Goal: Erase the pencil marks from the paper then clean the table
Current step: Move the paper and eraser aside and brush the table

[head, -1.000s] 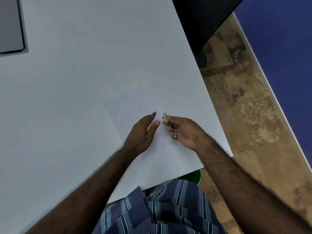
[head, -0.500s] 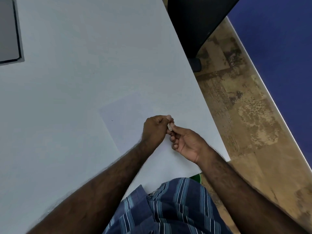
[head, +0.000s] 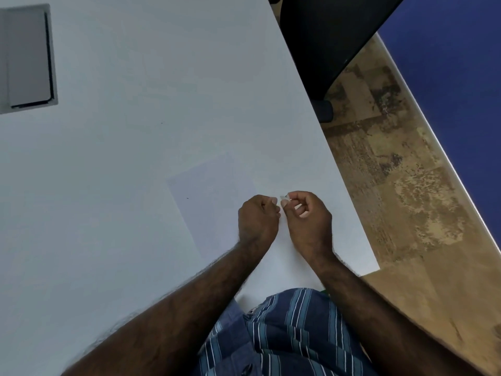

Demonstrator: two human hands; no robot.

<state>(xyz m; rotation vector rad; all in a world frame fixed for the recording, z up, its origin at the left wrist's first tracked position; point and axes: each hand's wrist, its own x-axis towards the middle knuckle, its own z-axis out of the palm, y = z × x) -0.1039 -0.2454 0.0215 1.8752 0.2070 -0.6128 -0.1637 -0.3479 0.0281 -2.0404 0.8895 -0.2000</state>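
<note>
A white sheet of paper (head: pixel 214 204) lies on the white table (head: pixel 108 172), faint against it, with one tiny dark speck near its left edge. My right hand (head: pixel 306 221) pinches a small pale eraser (head: pixel 283 197) between thumb and forefinger, just above the paper's right part. My left hand (head: pixel 257 217) is curled into a loose fist right beside it, its fingertips close to the eraser. Nothing shows inside that fist. Both forearms reach in from the bottom over my striped shirt.
A grey recessed flap (head: pixel 27 58) sits in the tabletop at the far left. A black chair (head: pixel 325 36) stands past the table's right edge (head: pixel 341 169), over brown floor and next to a blue wall. A small dark speck (head: pixel 161 122) lies on the table.
My left hand has lifted off the paper, where it lay flat, and curled up beside the eraser. My right hand has kept its pinch on the eraser and barely moved.
</note>
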